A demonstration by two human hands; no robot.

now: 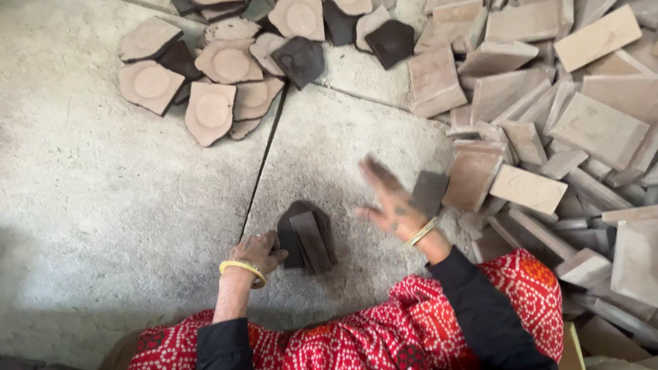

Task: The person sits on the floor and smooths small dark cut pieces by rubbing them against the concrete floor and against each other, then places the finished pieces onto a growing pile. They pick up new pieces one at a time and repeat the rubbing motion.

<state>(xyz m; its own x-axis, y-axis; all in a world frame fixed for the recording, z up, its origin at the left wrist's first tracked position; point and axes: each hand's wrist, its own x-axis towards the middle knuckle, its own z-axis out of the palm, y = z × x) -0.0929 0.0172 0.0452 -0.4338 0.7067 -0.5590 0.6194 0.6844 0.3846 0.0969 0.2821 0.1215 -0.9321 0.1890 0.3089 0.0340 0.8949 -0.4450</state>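
- Head view looks straight down: nearest is the person's red patterned lap and black sleeves, the concrete floor [89, 200] just beyond.
- The left hand [259, 252], a yellow bangle at the wrist, rests against the small stack of dark tiles [306, 239] standing on edge on the floor; its grip is curled shut against the stack's side, steadying it rather than lifting it.
- The right hand [391, 207] is blurred with motion, fingers spread open, with a dark tile [430, 191] at its fingertips; I cannot tell whether it is pinched or merely touched.
- To do this well, I would judge that the left hand should brace the stack firmly while each new tile goes in flush and upright, faces matched, so the row does not topple.
- The dark tiles look thin, flat, roughly square and matte charcoal, closely packed.
- To the right, a large heap of pale brown rectangular tiles [597, 127] lies jumbled, well apart from the stack.
- Farthest, a pile of brown pieces with round impressions [213, 108], some dark ones mixed in.
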